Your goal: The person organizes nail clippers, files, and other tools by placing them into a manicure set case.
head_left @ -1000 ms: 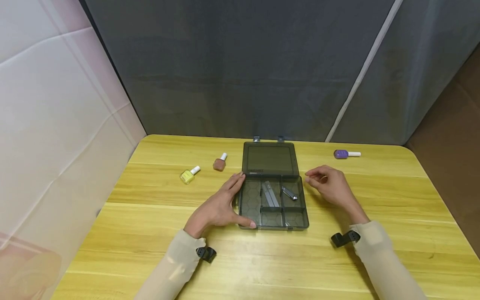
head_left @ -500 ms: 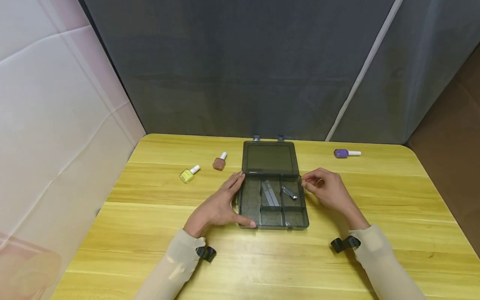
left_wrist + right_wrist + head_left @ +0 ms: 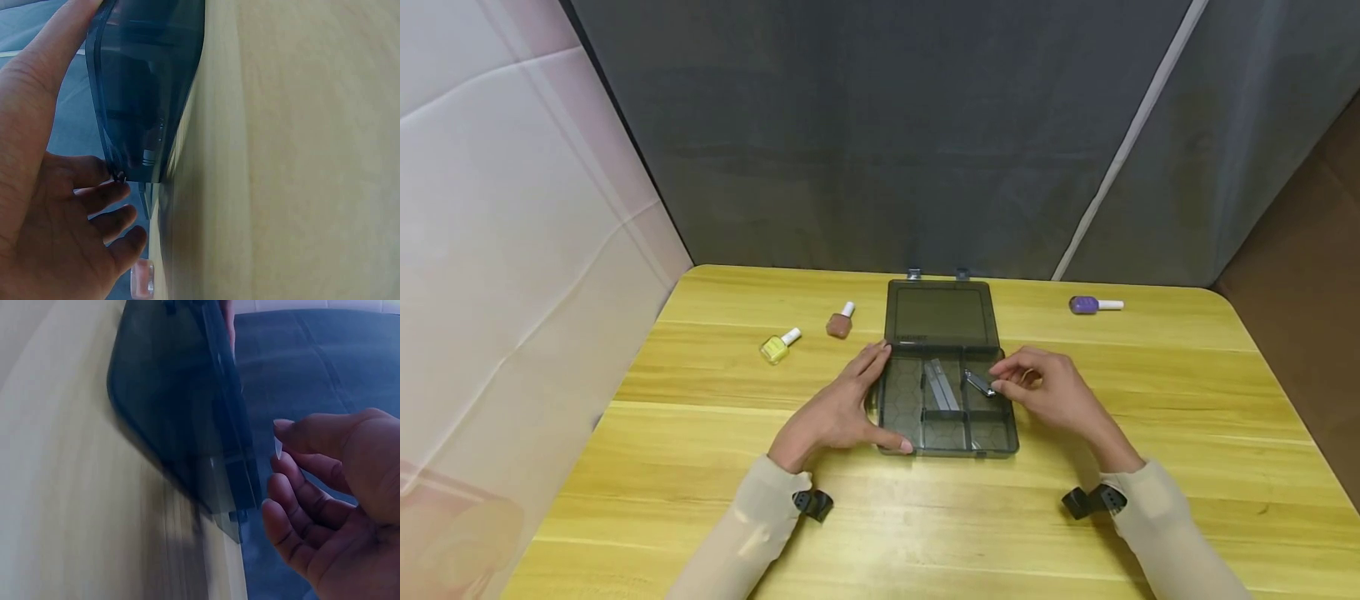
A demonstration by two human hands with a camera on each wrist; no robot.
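A smoky clear compartment box (image 3: 901, 400) lies on the table with its lid (image 3: 940, 313) folded back. My left hand (image 3: 838, 408) grips its left side, thumb at the front corner and index finger at the back one; the left wrist view shows the other fingers (image 3: 119, 220) loosely bent beside it. My right hand (image 3: 1051, 385) is over the right side, thumb and index finger pinching a small pale pointed piece (image 3: 278, 447). In the head view those fingertips overlap the end of a metal nail clipper (image 3: 979, 382) in the back right compartment. Two grey flat strips (image 3: 942, 385) occupy the back middle compartment.
Left of the box lie a yellow nail polish bottle (image 3: 775, 349) and a brown one (image 3: 839, 324). A purple bottle (image 3: 1084, 305) with a white cap rests at the back right. Something small and whitish (image 3: 976, 446) shows in the front right compartment. A grey curtain (image 3: 865, 150) hangs behind the table.
My right hand has moved left from beside the box, and its fingertips are now over the back right compartment near the nail clipper. My left hand has stayed on the box.
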